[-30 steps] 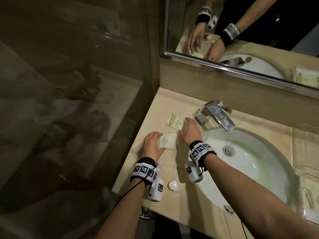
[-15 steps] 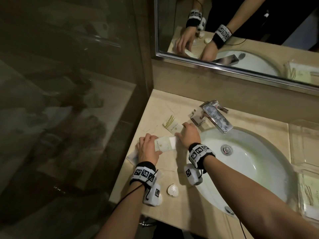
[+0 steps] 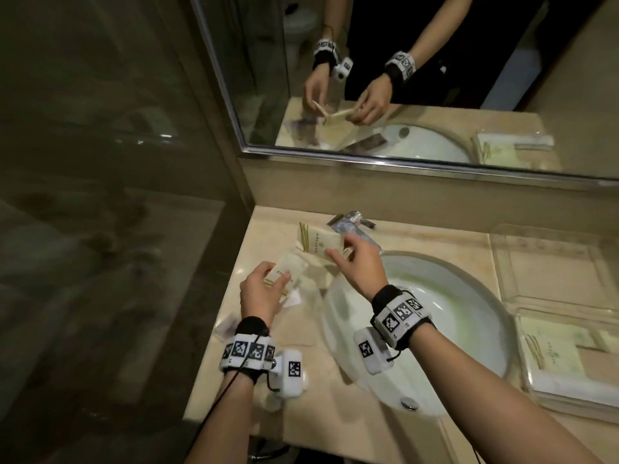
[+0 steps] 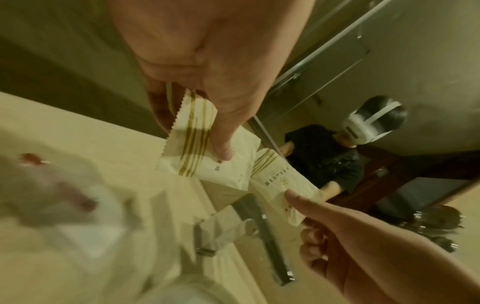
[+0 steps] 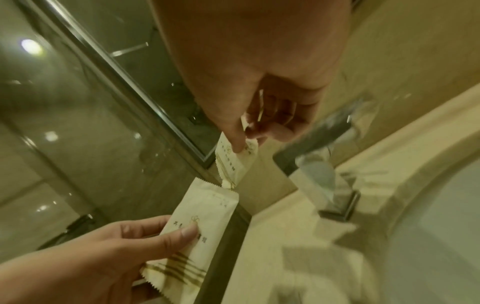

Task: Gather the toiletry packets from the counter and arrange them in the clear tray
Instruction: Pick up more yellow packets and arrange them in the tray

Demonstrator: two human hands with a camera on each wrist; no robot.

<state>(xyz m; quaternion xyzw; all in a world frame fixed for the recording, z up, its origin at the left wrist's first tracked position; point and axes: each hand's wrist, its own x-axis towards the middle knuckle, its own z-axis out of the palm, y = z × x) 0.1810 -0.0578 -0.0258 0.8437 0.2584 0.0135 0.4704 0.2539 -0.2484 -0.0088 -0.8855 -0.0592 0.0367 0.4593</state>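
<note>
Two cream toiletry packets with gold stripes are held above the counter's left end. My left hand (image 3: 278, 279) pinches one packet (image 3: 288, 269) by its striped end, thumb on top; the left wrist view shows it too (image 4: 207, 152). My right hand (image 3: 338, 252) pinches the other packet (image 3: 318, 241) in front of the faucet, thumb against curled fingers, as the right wrist view shows (image 5: 233, 162). The packets' ends nearly meet. An empty clear tray (image 3: 549, 266) sits on the counter at the far right.
A white sink basin (image 3: 435, 316) fills the counter's middle, with a chrome faucet (image 3: 355, 226) behind it. A second clear tray (image 3: 569, 396) holding packets lies at the right front. A crumpled clear wrapper (image 3: 231, 326) lies by the left edge. A glass partition stands to the left.
Both packets have come up off the counter: my left hand lifted the nearer one and my right hand took the one by the faucet. The camera has shifted.
</note>
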